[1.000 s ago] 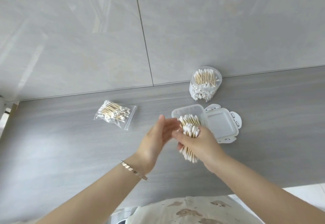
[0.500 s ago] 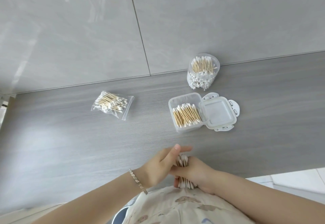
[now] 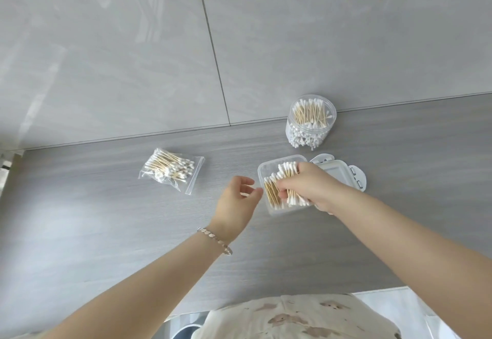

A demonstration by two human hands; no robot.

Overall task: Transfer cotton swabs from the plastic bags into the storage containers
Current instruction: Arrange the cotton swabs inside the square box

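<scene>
Cotton swabs (image 3: 288,176) in right hand (image 3: 311,186), unlabelled.

1. The bag (image 3: 170,169) of swabs lies on the tabletop (image 3: 106,232), at the left.
2. The box (image 3: 269,168) sits right of the bag, its lid (image 3: 343,173) lying on its right side.
3. The jar (image 3: 310,123) stands behind the box, near the wall (image 3: 133,45).
4. The right hand (image 3: 311,186) is over the box with a bundle (image 3: 288,169) of swabs.
5. The left hand (image 3: 237,202) is just left of the box.
</scene>
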